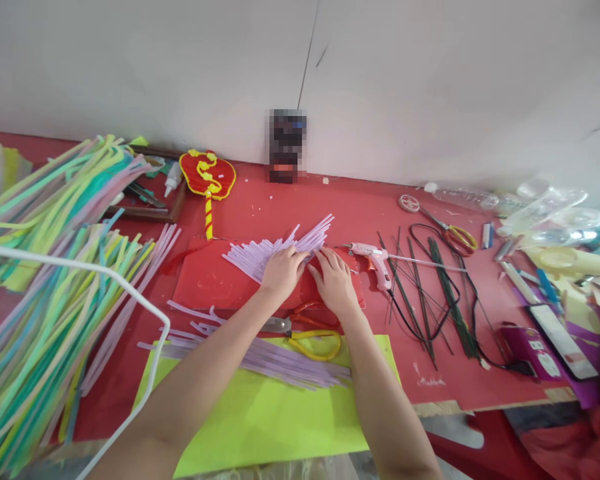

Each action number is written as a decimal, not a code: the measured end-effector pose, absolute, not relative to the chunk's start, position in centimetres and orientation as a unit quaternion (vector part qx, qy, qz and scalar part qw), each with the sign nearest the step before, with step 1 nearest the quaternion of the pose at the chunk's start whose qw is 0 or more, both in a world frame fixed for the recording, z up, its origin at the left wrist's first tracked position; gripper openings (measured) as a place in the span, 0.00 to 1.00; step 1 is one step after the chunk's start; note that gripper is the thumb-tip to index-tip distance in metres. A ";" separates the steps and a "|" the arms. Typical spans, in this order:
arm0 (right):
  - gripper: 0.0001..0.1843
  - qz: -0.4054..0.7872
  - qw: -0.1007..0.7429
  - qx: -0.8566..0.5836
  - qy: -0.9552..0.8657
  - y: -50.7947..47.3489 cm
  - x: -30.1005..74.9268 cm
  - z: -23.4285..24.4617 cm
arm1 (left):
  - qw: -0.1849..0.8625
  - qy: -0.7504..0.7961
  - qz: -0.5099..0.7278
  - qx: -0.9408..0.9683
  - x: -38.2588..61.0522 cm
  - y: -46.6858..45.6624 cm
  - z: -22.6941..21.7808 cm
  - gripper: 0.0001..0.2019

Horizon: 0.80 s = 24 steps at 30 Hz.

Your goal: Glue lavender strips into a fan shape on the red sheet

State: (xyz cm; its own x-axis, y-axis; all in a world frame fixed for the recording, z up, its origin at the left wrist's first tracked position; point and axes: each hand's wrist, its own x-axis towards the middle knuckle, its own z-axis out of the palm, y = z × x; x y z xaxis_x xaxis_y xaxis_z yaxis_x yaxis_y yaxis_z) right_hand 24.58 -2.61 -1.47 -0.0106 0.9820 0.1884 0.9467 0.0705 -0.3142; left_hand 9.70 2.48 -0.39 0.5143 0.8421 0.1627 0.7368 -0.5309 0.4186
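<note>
A fan of lilac pipe cleaners (253, 258) lies over a red board (195, 280) in the middle of the table. My left hand (281, 272) is closed on the fan's right part, its fingertips on the stems. Right beside it, my right hand (334, 277) pinches at the stems' gathered ends; its fingertips partly hide what they grip. Below my wrists, more loose lilac pipe cleaners (280, 360) lie across a yellow-green sheet (275, 427). Yellow-handled pliers (317, 345) and a red-handled tool (307, 313) lie between the board and the sheet.
A pink glue gun (375, 261) with a black cord lies right of my hands, near dark green wire stems (447, 293) and scissors (455, 237). Colourful pipe cleaners (55, 320) heap on the left behind a white bent rod (105, 268). A red-yellow fan ornament (207, 175) lies at the back.
</note>
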 end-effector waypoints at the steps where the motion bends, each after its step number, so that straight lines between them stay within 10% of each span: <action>1: 0.25 0.049 0.183 -0.679 -0.709 -2.6 24.6 -1.5 | 0.151 0.461 0.175 0.857 9.7 2.5 -0.4 0.14; 24: 0.25 0.099 0.282 -0.666 -0.684 -2.7 24.8 -1.9 | 0.159 0.464 0.187 0.852 9.7 2.5 -0.4 0.15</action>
State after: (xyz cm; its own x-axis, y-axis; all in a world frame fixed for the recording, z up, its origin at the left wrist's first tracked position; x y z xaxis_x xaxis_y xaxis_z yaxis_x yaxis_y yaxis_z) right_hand 24.79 -2.73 -1.85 0.0450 0.9665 0.2527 0.8545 0.0938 -0.5108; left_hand 9.66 2.47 -0.39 0.5005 0.8487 0.1707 0.7304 -0.5199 0.4430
